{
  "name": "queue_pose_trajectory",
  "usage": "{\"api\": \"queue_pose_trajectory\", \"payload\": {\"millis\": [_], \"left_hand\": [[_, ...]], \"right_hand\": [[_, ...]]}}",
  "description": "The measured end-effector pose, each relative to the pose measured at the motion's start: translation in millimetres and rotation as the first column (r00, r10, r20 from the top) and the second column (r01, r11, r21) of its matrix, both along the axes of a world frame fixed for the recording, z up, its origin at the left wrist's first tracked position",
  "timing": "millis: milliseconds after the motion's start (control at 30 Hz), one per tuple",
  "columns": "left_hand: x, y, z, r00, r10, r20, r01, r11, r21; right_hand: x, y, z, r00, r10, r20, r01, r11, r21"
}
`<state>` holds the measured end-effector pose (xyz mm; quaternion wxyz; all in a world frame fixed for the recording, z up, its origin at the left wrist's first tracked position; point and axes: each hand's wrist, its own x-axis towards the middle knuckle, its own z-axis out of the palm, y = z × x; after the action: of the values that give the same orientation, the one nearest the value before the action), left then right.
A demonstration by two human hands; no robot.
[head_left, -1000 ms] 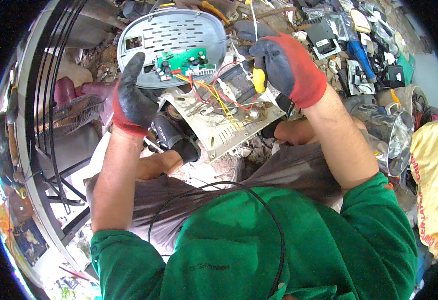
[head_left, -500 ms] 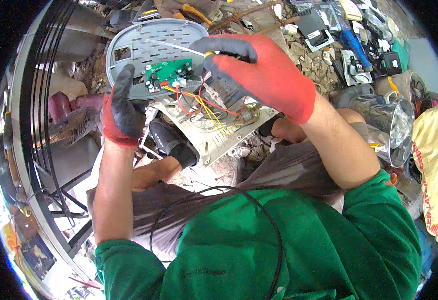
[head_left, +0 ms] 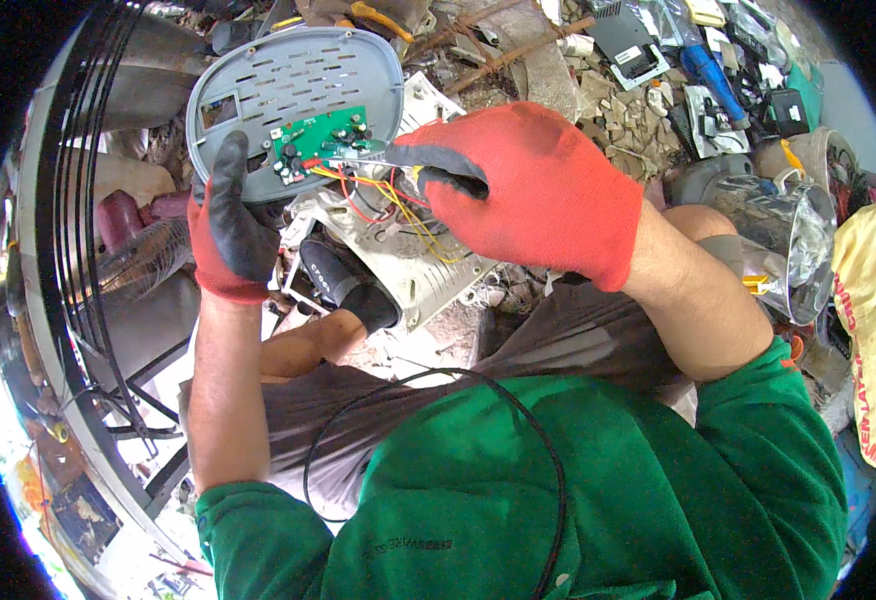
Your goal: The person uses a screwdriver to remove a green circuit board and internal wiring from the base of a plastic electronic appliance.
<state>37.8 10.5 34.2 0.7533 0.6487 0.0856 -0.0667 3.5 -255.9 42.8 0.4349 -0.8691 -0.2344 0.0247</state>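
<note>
In my gloved left hand is the lower left edge of a grey slotted plastic cover; the thumb lies on its inner face beside the board. A green circuit board with small black parts sits in the cover's lower half. My gloved right hand is closed round a slim screwdriver, its handle mostly hidden, a bit of yellow showing. The shaft points left to the board's lower edge, by a red connector; contact I cannot tell. Red and yellow wires run from there toward a white panel below.
My shod foot is beside the white panel. Broken rubble and electronic scrap lie at the far right. A metal bucket and a yellow sack stand at right. A metal frame with black bars rises on the left.
The screwdriver tip has come down from the cover's slots to the board's lower edge. My right hand has lowered. The cover and my left hand have shifted slightly left.
</note>
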Motion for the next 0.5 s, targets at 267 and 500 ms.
{"api": "queue_pose_trajectory", "payload": {"millis": [267, 500], "left_hand": [[1, 4, -3, 0.992, 0.027, -0.12, -0.04, 0.993, -0.107], [0, 3, -4, 0.999, 0.009, -0.051, -0.011, 0.999, -0.034]], "right_hand": [[-1, 4, -7, 0.991, 0.002, 0.137, -0.01, 0.998, 0.062], [-6, 8, -16, 0.988, -0.018, 0.151, 0.004, 0.996, 0.091]]}}
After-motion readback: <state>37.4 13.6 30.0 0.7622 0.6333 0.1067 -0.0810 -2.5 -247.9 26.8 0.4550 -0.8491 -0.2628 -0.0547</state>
